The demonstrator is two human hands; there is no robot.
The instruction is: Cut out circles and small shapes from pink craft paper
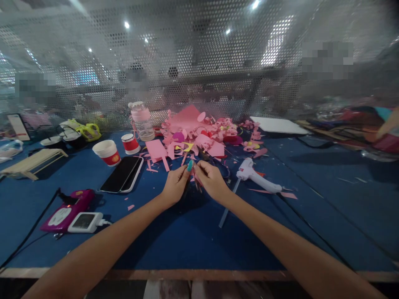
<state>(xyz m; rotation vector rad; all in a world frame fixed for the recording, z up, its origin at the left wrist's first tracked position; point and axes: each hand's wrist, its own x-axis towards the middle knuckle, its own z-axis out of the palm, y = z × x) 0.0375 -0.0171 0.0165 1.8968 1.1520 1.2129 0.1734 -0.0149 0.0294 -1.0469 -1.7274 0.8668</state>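
Over the middle of the table, my left hand (175,185) and my right hand (212,181) meet with their fingertips pinched together. A small teal piece (190,165) shows at my left thumb and fingertip; its kind is too small to make out. My right fingers press close beside it, and what they hold is hidden. Just beyond the hands lies a heap of pink foam or paper cut-outs and scraps (187,120). To the right of my right hand, a white hot glue gun (258,176) lies on its side, with a clear glue stick (229,203) sticking out of its back.
On the left are a phone (120,176), paper cups (107,153), a purple power strip (70,207) and a white charger (84,222). A clear bottle (145,123) stands behind. A white tablet-like slab (279,125) lies at the back right. Black cables cross the blue table (187,249).
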